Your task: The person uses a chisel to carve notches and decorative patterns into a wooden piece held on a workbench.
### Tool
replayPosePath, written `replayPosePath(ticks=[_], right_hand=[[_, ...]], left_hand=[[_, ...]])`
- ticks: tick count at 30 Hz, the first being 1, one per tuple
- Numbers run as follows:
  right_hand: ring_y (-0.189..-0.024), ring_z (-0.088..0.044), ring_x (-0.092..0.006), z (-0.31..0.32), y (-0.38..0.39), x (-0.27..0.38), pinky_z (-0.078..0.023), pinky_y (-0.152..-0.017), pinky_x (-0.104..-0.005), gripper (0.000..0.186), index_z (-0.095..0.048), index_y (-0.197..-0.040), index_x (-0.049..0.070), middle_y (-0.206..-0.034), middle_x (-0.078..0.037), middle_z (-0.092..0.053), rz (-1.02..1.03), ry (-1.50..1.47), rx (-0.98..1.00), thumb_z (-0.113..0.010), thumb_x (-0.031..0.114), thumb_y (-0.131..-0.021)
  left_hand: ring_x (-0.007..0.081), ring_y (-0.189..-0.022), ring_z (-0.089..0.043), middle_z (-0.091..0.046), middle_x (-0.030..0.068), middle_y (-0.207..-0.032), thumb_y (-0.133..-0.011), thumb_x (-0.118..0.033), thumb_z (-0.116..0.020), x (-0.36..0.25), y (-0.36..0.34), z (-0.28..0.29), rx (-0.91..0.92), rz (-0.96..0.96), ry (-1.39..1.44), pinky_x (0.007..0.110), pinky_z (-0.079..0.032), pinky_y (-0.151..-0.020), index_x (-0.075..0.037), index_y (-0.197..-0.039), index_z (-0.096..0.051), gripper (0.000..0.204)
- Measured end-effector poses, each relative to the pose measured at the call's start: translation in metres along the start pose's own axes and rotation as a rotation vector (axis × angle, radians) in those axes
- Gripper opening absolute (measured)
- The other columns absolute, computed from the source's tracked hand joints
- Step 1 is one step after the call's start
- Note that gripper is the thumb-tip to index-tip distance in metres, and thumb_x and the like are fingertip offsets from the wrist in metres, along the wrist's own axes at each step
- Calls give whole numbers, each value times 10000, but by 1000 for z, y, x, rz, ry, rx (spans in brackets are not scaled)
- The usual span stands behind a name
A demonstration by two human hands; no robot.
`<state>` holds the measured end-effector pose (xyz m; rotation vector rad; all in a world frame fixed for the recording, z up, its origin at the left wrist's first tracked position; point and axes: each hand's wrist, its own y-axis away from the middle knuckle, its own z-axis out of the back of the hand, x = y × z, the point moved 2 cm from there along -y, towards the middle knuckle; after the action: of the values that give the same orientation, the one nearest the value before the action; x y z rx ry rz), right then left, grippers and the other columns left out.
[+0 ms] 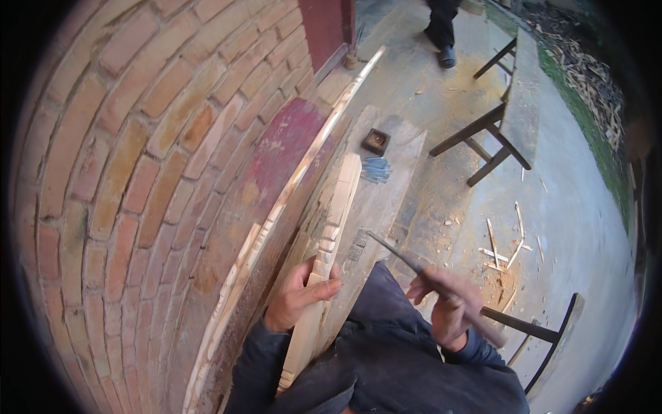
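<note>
My left hand point(303, 295) is closed round the lower part of a pale wooden strip point(338, 200) with notches cut along it. The strip stands slanted above a worn plank bench point(396, 148). My right hand point(449, 310) grips a long thin tool point(407, 259) with a grey, tapering shaft and a brown handle; motion blur hides whether it is a chisel or a file. Its tip points up and left, apart from the strip. Farther along the bench lie a small dark square box point(376, 141) and a bunch of thin bluish pieces point(376, 170).
A brick wall point(138, 179) rises on the left, with a long rough wooden strip point(303, 162) leaning alongside. To the right stand a wooden bench point(520, 103) and a dark-legged seat point(558, 338). Offcuts point(493, 243) and sawdust litter the floor. A person's leg point(443, 31) shows at the far end.
</note>
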<state>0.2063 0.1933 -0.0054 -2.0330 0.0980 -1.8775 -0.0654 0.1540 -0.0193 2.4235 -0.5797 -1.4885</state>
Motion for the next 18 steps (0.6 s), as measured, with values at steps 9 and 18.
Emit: replayPosePath(ticks=[9, 18], right_hand=[[-858, -751, -349, -6, 15, -22, -618, -770, -426, 426, -643, -1273, -52, -997, -249, -725, 87, 60, 497, -560, 293, -1037], [-956, -736, -397, -32, 5, -24, -617, -800, -448, 422, -645, -1302, -38, -1138, -229, -689, 268, -33, 525, -689, 232, -981]], left_hand=[[103, -941, -569, -600, 8, -978, -898, -274, -817, -25, 5, -3, -92, 23, -148, 269, -468, -854, -32, -1187, -605, 432], [181, -1067, -612, -629, 91, -1115, -869, -310, -844, -26, 6, -2, -125, -47, -234, 324, -482, -961, 26, -1280, -582, 592]])
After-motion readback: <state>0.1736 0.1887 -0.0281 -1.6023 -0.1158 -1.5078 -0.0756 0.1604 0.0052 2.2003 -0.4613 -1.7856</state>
